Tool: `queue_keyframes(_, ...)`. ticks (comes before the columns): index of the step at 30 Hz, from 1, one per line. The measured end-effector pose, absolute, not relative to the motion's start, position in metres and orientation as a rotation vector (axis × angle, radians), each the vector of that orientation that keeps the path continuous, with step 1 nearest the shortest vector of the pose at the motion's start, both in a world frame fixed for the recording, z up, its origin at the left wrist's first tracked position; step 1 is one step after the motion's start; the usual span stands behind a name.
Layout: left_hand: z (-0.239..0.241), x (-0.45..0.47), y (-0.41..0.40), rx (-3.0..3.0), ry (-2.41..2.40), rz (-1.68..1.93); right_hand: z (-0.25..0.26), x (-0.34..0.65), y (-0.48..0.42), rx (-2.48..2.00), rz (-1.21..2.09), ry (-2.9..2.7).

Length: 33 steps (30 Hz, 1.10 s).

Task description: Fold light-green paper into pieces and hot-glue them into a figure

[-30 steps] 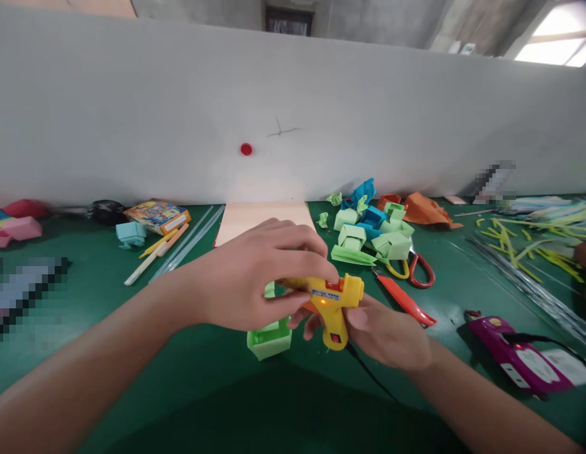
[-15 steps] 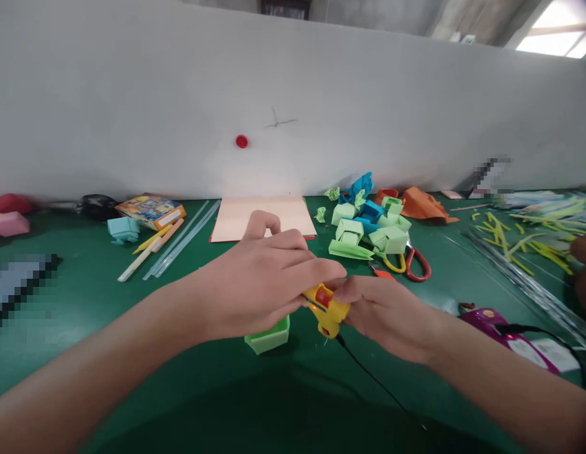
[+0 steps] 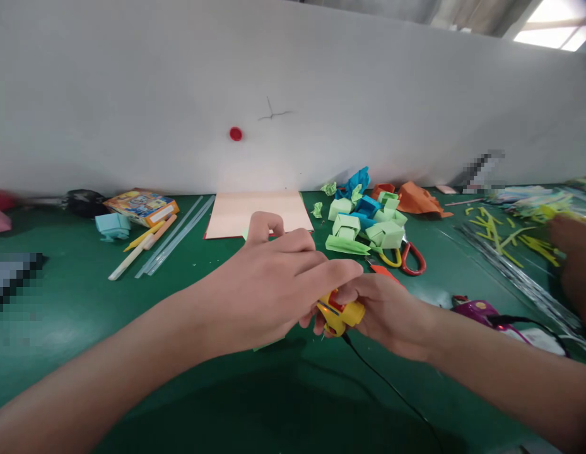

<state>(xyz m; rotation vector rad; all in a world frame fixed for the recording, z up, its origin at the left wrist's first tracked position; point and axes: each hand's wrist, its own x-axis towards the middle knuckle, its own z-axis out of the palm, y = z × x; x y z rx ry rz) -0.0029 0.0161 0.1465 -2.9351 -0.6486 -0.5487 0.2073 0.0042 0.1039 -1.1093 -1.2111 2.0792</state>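
My right hand point(image 3: 392, 315) is closed around a small yellow glue gun point(image 3: 340, 312) with an orange-red part and a black cord trailing down to the right. Across the front of the gun reaches my left hand point(image 3: 278, 284), its index finger stretched over the gun and close to my right thumb. The other left fingers are bent, and whatever they grip is hidden. A sliver of light green paper point(image 3: 245, 234) peeks out behind the left knuckles. Below that hand shows the edge of a green paper box point(image 3: 270, 344), mostly covered.
Folded green and blue paper pieces point(image 3: 345, 227) lie ahead with scissors point(image 3: 413, 258). A notebook point(image 3: 257, 211) rests against the white wall. Glue sticks point(image 3: 174, 239) and a colourful box point(image 3: 142, 207) sit left. At right, another person's hand point(image 3: 576, 265) is near yellow strips point(image 3: 494, 233) and a purple device point(image 3: 482, 312).
Both my hands and the glue gun have shifted slightly right, and my left hand now covers most of the green paper box. The other person's hand reaches further into view over the strips.
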Motion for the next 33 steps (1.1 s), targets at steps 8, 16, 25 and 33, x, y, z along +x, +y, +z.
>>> queue_keyframes(8,0.149,0.000,0.014,-2.957,-0.643,-0.619,0.105,0.209,0.007,-0.990,2.153,-1.147)
queue_keyframes(16,0.147,0.002,0.013,-2.896,-0.652,-0.639,0.108,0.211,0.004,-0.980,2.142,-1.117)
queue_keyframes(25,0.152,-0.029,0.006,-2.674,-0.814,-0.853,0.101,0.217,0.005,-0.937,2.221,-1.062)
queue_keyframes(33,0.074,-0.090,0.012,-2.657,-2.040,-1.117,0.099,0.221,0.008,-0.938,2.279,-1.015)
